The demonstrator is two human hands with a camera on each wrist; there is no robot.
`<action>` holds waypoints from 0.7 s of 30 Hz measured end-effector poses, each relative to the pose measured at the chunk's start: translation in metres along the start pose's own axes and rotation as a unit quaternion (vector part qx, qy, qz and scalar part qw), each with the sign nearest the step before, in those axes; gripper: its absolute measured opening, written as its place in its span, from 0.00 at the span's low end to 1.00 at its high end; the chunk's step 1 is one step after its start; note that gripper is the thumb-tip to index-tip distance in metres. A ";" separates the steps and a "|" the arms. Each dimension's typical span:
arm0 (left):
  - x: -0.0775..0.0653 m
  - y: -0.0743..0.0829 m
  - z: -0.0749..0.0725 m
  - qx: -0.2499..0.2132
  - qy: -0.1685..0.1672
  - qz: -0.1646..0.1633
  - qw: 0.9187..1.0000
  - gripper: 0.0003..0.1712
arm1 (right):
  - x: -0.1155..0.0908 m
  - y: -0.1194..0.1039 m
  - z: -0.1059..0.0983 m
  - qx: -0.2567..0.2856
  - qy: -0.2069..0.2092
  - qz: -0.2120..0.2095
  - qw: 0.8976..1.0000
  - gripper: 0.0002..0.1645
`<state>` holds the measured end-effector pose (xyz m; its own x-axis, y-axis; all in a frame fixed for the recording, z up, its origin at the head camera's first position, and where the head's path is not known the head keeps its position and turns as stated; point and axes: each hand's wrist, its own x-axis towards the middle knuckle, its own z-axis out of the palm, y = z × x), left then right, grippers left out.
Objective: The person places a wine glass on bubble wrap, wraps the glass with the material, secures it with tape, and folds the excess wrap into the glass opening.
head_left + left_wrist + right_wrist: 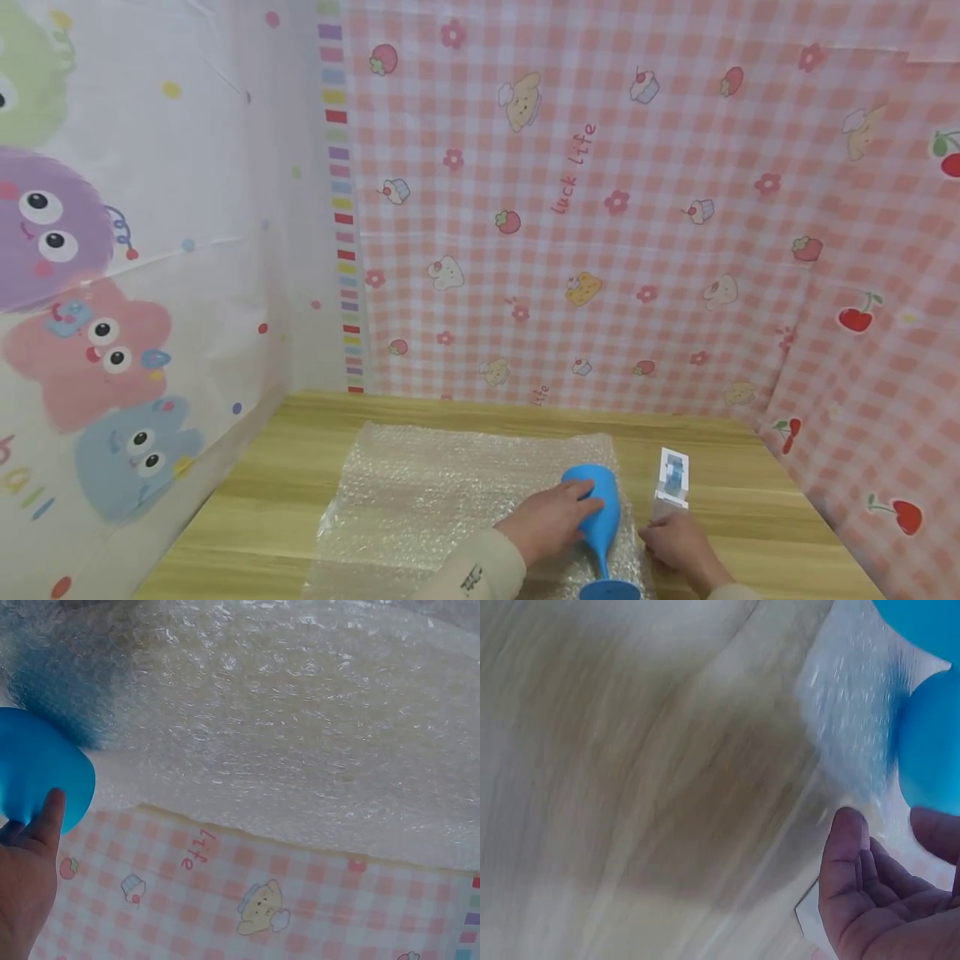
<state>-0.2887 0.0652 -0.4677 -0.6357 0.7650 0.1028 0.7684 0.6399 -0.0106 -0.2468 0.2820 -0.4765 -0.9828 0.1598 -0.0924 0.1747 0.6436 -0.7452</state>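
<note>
A blue goblet (600,521) lies at a tilt over the right part of a sheet of bubble wrap (450,492), its foot towards me. My left hand (551,521) holds it round the bowl, fingers over its upper side; the thumb is hidden in the head view. In the left wrist view, one finger stretches along the blue bowl (45,765). My right hand (681,546) is just right of the goblet, beside a small white object with a light-blue part (672,477). Its fingers (844,870) are loosely bent and hold nothing, with the thumb apart.
The bubble wrap lies flat on a wood-grain table (247,500). Behind the table stands a pink checked cloth wall (555,250), with a white cartoon-printed sheet (217,317) on the left.
</note>
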 end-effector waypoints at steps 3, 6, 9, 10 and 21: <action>-0.001 -0.001 0.001 0.001 -0.001 0.002 1.000 0.31 | 0.001 -0.002 0.005 0.004 -0.017 0.017 1.000 0.14; -0.001 -0.001 0.000 0.005 0.001 0.006 1.000 0.30 | 0.003 -0.003 0.009 -0.007 -0.020 0.014 1.000 0.12; -0.001 -0.002 0.000 0.010 0.004 0.010 1.000 0.30 | 0.006 -0.004 0.012 -0.018 -0.018 -0.002 1.000 0.11; -0.002 -0.002 0.000 0.013 0.006 0.011 1.000 0.29 | 0.007 -0.005 0.013 -0.021 -0.019 -0.007 1.000 0.12; -0.006 -0.003 -0.003 0.016 0.004 -0.005 1.000 0.29 | 0.008 -0.019 0.020 0.038 -0.015 0.020 0.999 0.13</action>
<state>-0.2873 0.0586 -0.4654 -0.6430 0.7579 0.1105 0.7588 0.6499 -0.0418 -0.2590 0.2559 -0.4763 -0.9767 0.1614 -0.1415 0.2098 0.5781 -0.7885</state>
